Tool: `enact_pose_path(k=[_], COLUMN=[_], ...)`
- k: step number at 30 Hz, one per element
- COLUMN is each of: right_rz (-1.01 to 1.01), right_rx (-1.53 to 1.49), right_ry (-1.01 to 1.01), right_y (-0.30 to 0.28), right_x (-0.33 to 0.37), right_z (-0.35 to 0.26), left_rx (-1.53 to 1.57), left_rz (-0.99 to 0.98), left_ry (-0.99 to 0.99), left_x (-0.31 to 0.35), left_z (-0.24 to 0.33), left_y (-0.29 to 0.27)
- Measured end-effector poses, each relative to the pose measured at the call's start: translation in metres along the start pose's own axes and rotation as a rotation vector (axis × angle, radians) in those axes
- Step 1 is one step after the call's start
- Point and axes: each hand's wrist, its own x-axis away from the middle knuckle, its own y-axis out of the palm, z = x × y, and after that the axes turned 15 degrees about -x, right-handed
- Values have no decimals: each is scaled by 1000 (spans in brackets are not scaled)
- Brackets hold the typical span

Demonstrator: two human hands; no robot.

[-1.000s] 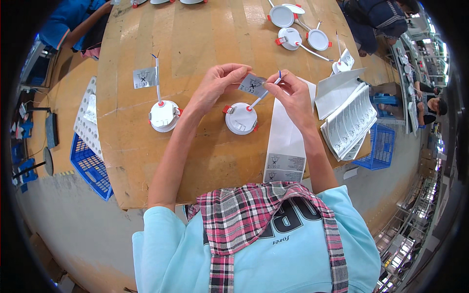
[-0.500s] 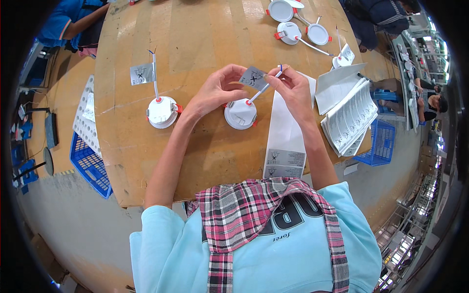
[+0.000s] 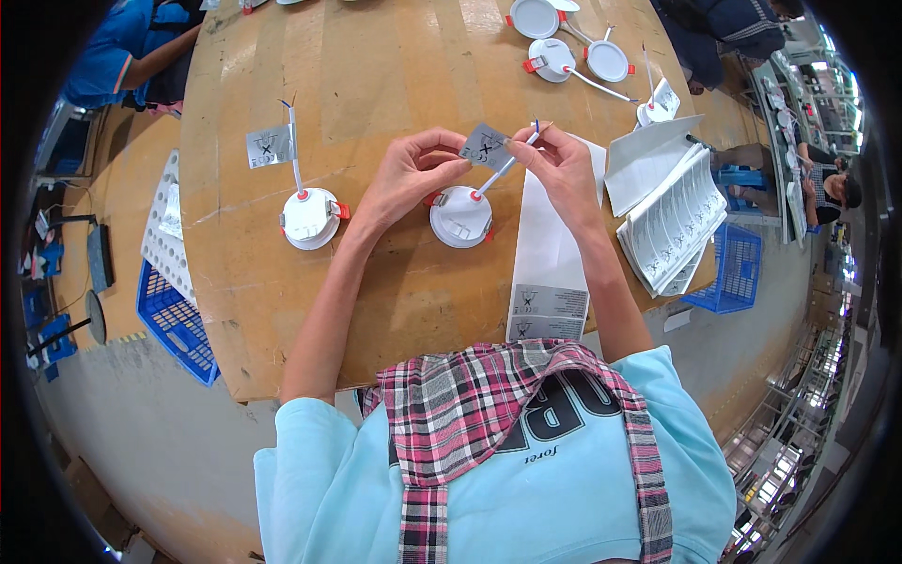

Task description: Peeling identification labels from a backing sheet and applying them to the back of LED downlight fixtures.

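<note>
A round white downlight (image 3: 460,218) with red-tipped spring clips lies on the table in front of me. Its white cable (image 3: 498,176) slants up to the right, ending in bare wires. A silver printed label (image 3: 486,148) sticks out as a flag from that cable. My left hand (image 3: 406,180) pinches the label's left edge between thumb and fingers. With thumb and forefinger, my right hand (image 3: 560,174) grips the cable where the label meets it. To the left rests a second downlight (image 3: 310,220), its cable upright with a silver label (image 3: 270,148) around it.
A white backing strip (image 3: 550,258) with silver labels lies under my right forearm. Right of it is a stack of label sheets (image 3: 669,221). Several downlights (image 3: 548,58) sit at the far right. Blue crates (image 3: 174,320) flank the wooden table (image 3: 254,310); co-workers sit beyond.
Both hands stay at the same cable and label, with only a slight shift of the fingers. The view has moved a little. A co-worker's arm at the far left has shifted.
</note>
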Motion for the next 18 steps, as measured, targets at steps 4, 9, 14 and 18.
enact_pose_path(k=[4,9,14,18], right_rz=[4,1,-35,-71], right_rx=[16,16,-11,-36], right_ry=[5,4,24,-27], right_y=[-1,-1,-1,-5], right_x=[0,-1,-1,-4], right_z=[-1,0,-2,5], left_rx=[-17,-35,-89,-85], left_rz=[-9,44,93,128], left_ry=[-50,19,90,102], left_x=[3,-2,-5,-7], left_z=[8,-2,-12,-14], left_y=[2,3,2,-3])
